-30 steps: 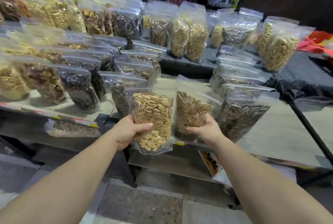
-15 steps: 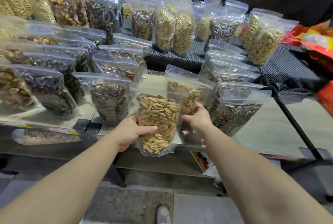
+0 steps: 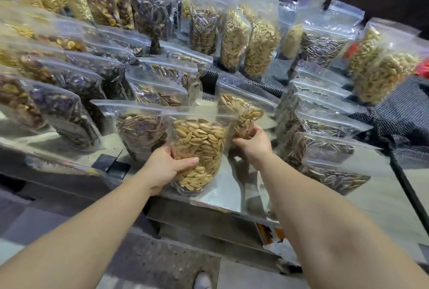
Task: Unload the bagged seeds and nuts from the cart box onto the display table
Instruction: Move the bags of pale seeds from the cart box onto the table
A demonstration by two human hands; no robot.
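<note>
At a market stall, rows of leaning clear bags already crowd the left side of the tabletop (image 3: 241,195), among them a bag of dark striped seeds (image 3: 141,135) standing just beside your left hand (image 3: 166,168). That hand's grip is curled round the lower part of a bag of pale seeds (image 3: 199,149), thumb across the front and fingers behind, with the bag's base low at the front edge of the tabletop; whether it rests there or hangs free cannot be told. Set it down too near that edge and it will likely tip toward the floor, since the fill sits heavy above a narrow base. Your right hand (image 3: 251,144) grips the bottom of a second bag of pale seeds (image 3: 241,114), which stands just behind the first in the gap between the rows. Let go before it leans on something firm and it may slump forward onto the front bag, or sideways. To the right, a stack of striped sunflower seed bags (image 3: 325,144) overlaps closely, and your right forearm passes near it; a careless pull back could drag the lowest one off the tabletop. The smooth plastic looks slippery, so a loosened grip risks a drop. The cart box is not in view.
</note>
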